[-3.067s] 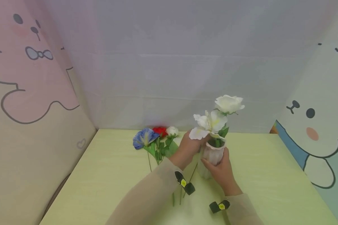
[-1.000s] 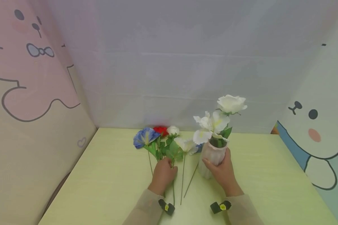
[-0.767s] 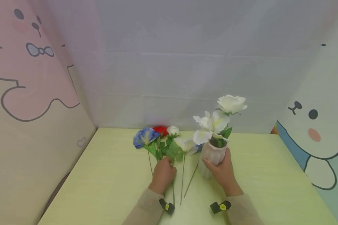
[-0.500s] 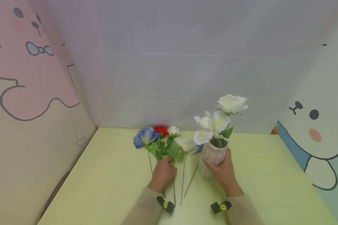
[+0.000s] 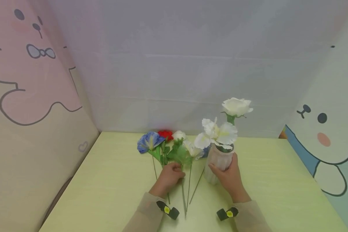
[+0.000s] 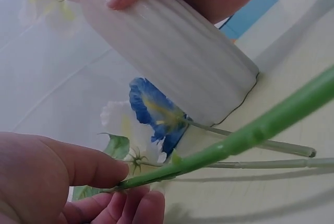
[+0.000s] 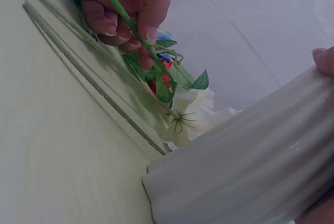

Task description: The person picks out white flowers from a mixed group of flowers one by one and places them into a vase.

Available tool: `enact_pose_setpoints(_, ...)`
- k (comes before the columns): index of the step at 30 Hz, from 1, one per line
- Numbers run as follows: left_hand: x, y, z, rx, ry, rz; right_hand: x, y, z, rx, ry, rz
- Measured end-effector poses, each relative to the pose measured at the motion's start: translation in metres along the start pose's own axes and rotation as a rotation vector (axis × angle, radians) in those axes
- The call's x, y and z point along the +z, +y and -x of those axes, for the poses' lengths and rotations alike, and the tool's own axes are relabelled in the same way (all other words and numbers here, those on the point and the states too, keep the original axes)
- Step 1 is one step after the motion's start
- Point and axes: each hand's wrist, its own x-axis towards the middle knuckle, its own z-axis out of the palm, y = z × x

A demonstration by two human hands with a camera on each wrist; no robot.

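Observation:
My right hand (image 5: 231, 178) grips the side of a white ribbed vase (image 5: 217, 162), fingers round it below the rim. In the vase stand a white rose (image 5: 236, 107) and, lower, a white iris (image 5: 220, 132) leaning over the mouth. Left of it, my left hand (image 5: 169, 177) pinches the green stem (image 6: 224, 148) of a white rose (image 5: 178, 135) between thumb and fingers. Its leaves (image 7: 167, 85) show just past the fingertips. Close by the vase lie a second white iris (image 5: 192, 150) and a blue flower (image 6: 156, 112), partly hidden behind the vase in the head view.
Further left on the pale yellow table (image 5: 104, 193) lie a large blue flower (image 5: 150, 141) and a red flower (image 5: 166, 135), their stems pointing toward the person. A grey-white back wall (image 5: 174, 80) and cartoon-printed side panels (image 5: 46, 96) enclose the table.
My left hand has left the vase mouth and taken the white rose's stem, whose lower end has swung right. In the vase, the rose and iris have shifted slightly. My right hand keeps its grip.

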Motion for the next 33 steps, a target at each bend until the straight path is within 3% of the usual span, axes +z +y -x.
enact_pose_setpoints(12,0.001,-0.001,-0.001,-0.003,-0.032,0.150,-0.001,0.000,0.000,0.002,0.005,0.037)
enact_pose_setpoints(19,-0.001,-0.002,0.008,0.012,-0.038,0.203,0.000,0.002,0.000,0.007,-0.003,0.034)
enact_pose_setpoints(23,-0.002,0.004,0.014,0.012,-0.057,0.253,0.000,0.001,-0.001,-0.008,-0.011,0.032)
enact_pose_setpoints(33,-0.010,0.027,0.023,0.059,-0.077,0.231,-0.001,0.001,-0.001,0.039,-0.011,0.033)
